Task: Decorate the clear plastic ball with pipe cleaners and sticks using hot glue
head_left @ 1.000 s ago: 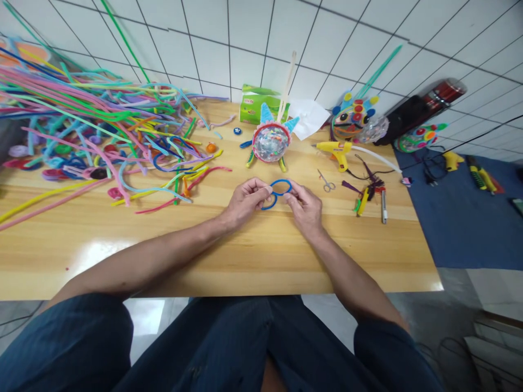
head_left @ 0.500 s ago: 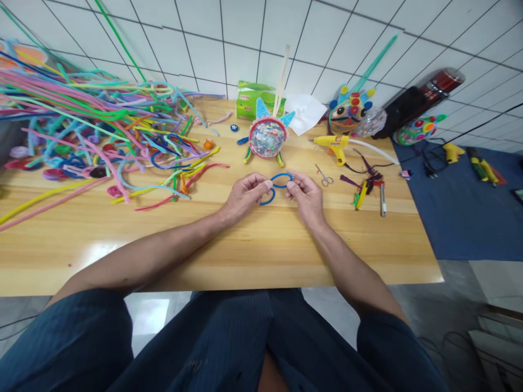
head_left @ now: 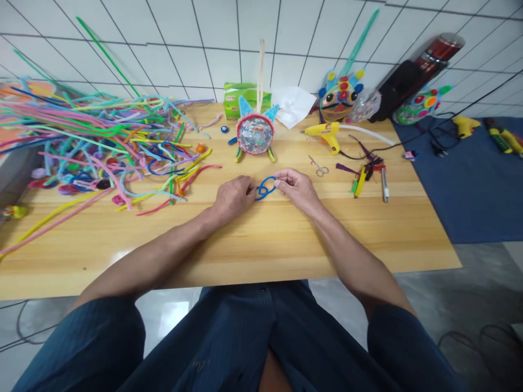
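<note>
A blue pipe cleaner [head_left: 267, 185], bent into crossing loops, spans the gap between my two hands just above the wooden table. My left hand [head_left: 236, 195] has its back turned up, with the fingers closed on the left end of the pipe cleaner; the fingertips are partly hidden. Thumb and index finger of my right hand [head_left: 296, 188] pinch the right side of the loop. Just beyond the hands stands a round ornament [head_left: 255, 135] with a clear sparkly middle, a red rim, blue pointed ears and yellow-green feet.
A heap of coloured pipe cleaners [head_left: 114, 130] covers the left of the table [head_left: 261, 250]. To the right lie small scissors [head_left: 318, 166], a yellow glue gun [head_left: 327, 135], and a utility knife [head_left: 384, 185]. A green tissue pack [head_left: 232, 98] and a decorated mask-like ornament [head_left: 340, 100] stand near the tiled wall.
My left hand has rolled over so its back faces up. The blue pipe cleaner's loops now overlap between the hands. The camera view has shifted slightly.
</note>
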A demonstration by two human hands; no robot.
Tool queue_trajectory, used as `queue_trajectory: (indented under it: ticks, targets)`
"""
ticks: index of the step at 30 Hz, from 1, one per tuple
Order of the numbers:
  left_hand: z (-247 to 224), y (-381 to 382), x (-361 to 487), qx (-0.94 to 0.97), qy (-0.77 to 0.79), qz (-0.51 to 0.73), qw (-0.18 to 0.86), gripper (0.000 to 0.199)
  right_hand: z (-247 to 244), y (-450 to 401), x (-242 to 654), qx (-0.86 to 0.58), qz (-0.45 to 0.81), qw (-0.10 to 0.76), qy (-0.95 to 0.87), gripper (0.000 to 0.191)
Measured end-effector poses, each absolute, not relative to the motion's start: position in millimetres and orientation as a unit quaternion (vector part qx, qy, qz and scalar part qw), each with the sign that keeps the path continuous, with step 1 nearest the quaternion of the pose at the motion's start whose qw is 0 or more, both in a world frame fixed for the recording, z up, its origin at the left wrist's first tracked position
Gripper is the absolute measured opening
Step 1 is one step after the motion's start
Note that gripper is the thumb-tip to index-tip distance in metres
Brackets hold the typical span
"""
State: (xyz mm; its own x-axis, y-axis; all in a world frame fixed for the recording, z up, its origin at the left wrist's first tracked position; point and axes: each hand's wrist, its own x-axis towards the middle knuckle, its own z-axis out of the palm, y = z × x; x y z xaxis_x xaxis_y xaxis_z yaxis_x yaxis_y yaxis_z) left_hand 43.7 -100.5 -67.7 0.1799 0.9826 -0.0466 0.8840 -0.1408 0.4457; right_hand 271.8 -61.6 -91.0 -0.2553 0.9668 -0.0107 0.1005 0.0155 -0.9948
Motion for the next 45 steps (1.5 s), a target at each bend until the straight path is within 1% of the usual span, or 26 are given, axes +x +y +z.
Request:
queue_trajectory:
  ticks: [4, 8, 12, 15, 19, 23, 30, 34, 40, 45]
  targets:
    - [-78.2, -92.5, 35.9, 0.690, 0.625, 0.268, 0.248, 0.012, -89.1, -56.4, 277.2, -0.474, 0.511, 0.444, -0.563, 0.036]
    - [-87.1, -88.8, 36.7, 0.623, 0.583, 0.400, 0.335, 0.014, -87.1, -59.7, 275.5, -0.449, 0.535, 0.438, -0.566, 0.040]
    - [-94.8, -89.1, 45.0, 0.541, 0.506, 0.462, 0.488, 0.021, -87.6, -67.3, 269.7, -0.436, 0.539, 0.430, -0.578, 0.051]
    - [-97.0, -89.3, 47.4, 0.499, 0.464, 0.489, 0.545, 0.031, -87.8, -70.0, 269.7, -0.446, 0.505, 0.446, -0.589, 0.050]
    - [-96.7, -88.6, 45.4, 0.480, 0.464, 0.509, 0.543, 0.034, -86.5, -71.8, 272.4, -0.466, 0.425, 0.488, -0.603, 0.040]
    - [-98.8, -89.2, 45.6, 0.483, 0.459, 0.506, 0.547, 0.038, -86.0, -76.4, 270.6, -0.457, 0.421, 0.481, -0.618, 0.038]
    - [-104.0, -90.6, 47.2, 0.498, 0.394, 0.514, 0.577, 0.061, -89.7, -79.2, 269.3, -0.484, 0.351, 0.459, -0.657, 0.036]
    - [-102.1, -90.1, 47.0, 0.499, 0.375, 0.503, 0.597, 0.071, -90.7, -77.9, 271.1, -0.490, 0.348, 0.457, -0.655, 0.037]
    - [-92.3, -91.4, 46.0, 0.492, 0.390, 0.471, 0.620, 0.065, -86.4, -78.5, 270.3, -0.494, 0.372, 0.462, -0.636, 0.030]
    - [-86.3, -93.4, 44.7, 0.443, 0.404, 0.460, 0.655, 0.043, -87.4, -76.8, 269.8, -0.507, 0.381, 0.460, -0.621, 0.023]
